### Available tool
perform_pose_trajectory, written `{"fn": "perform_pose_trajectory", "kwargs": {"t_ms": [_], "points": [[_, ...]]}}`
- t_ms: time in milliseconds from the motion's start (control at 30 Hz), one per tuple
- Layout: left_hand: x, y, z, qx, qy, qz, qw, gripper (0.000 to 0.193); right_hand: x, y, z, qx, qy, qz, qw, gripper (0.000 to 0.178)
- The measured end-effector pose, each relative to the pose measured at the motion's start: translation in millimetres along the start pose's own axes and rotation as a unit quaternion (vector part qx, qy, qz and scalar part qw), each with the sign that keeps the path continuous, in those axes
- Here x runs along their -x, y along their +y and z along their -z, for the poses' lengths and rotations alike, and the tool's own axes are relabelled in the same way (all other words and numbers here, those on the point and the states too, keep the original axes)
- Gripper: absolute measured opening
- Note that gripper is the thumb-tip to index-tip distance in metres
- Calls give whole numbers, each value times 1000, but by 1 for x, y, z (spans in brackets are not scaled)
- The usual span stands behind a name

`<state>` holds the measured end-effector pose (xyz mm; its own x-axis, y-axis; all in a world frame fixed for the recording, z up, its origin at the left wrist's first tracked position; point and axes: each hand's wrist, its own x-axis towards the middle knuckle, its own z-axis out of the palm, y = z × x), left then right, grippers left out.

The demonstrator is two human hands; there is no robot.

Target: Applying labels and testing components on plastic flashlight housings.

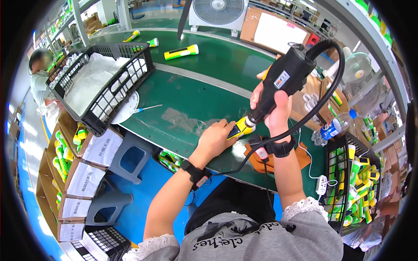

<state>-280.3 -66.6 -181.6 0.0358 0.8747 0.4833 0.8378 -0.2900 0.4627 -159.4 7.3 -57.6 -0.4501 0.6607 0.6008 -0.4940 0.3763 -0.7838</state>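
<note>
Two bare hands at a green worktable (pixel 167 89), seen from above. The left hand (pixel 215 137), fingers bent and pressed together over the body, pins a yellow, black and green flashlight (pixel 244 127) low over the tabletop, not far in from the near edge. The right hand (pixel 276 114) is wrapped around a black power driver (pixel 285 74), its thumb on the near side; the tool tilts down to the left, its tip meeting the flashlight's right end. From the tool's far end a black cord (pixel 341 69) loops right and returns across the right wrist, bounding the room on that side. An orange-brown pouch (pixel 300 160) lies near the right forearm, and a bottle (pixel 333 128) stands farther right, near a black basket of flashlights (pixel 347 191). To the left, a scuffed stretch of green surface extends from the left hand to a thin blue-handled tool (pixel 141 109) and a lined black basket (pixel 149 63), which overhangs the left edge. Along the far side runs a pale rail (pixel 196 76); beyond it, another flashlight (pixel 181 52) lies on a green strip (pixel 217 56), well apart from both hands.
</note>
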Motion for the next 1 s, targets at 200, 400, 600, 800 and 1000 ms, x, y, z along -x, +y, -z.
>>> {"fn": "perform_pose_trajectory", "kwargs": {"t_ms": [200, 400, 600, 800, 1000], "points": [[2, 14, 1, -41, -50, 53, 996, 43, 8, 1, 12, -23, -85, 1, 996, 89], [-1, 11, -6, -36, -17, 44, 998, 41, 4, 2, 4, -30, -48, 8, 998, 79], [-5, 19, -11, -71, -16, 88, 993, 37, 1, 5, 11, -6, -15, -1, 1000, 81], [-7, 10, -13, -47, -3, 60, 997, 34, 0, -2, 12, -10, -79, -14, 997, 94], [-8, 2, -13, -46, -43, 61, 996, 40, 7, 2, 12, -71, -196, -16, 978, 97]]}}
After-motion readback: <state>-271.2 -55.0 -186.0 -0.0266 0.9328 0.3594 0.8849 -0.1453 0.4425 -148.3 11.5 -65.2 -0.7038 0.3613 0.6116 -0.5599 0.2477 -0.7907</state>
